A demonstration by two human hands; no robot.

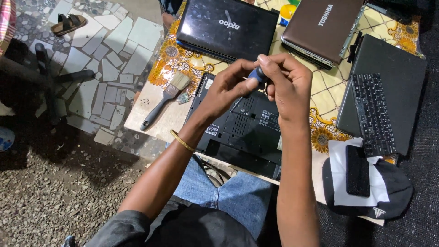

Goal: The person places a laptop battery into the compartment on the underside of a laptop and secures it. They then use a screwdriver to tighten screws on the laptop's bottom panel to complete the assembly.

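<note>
Head view. Both hands meet above the middle of the table: the left hand (228, 87) and the right hand (288, 82) close together around a small blue-handled tool (259, 74), apparently a screwdriver, whose handle shows between the fingertips; the shaft and tip are hidden, so whether it touches anything below cannot be told. Directly beneath lies an upturned black laptop (242, 132), underside up, vents and labels exposed, near the table's front edge and over the person's knees. As a judgement, the tool is light, rigid and smooth, best pinched at the handle by the fingertips, as shown; the laptop is moderately heavy, stiff and fragile, better taken by its long edges than by the ribbed panel. Left of it rests a paintbrush (165, 99). Behind stand a closed black laptop (226, 27) and a closed brown laptop (322, 27); to the right, a loose keyboard (372, 114) lies on a dark laptop base (402, 77), and a black cap (393, 192) holds white paper. The floral tablecloth (329, 100) covers the table.
</note>
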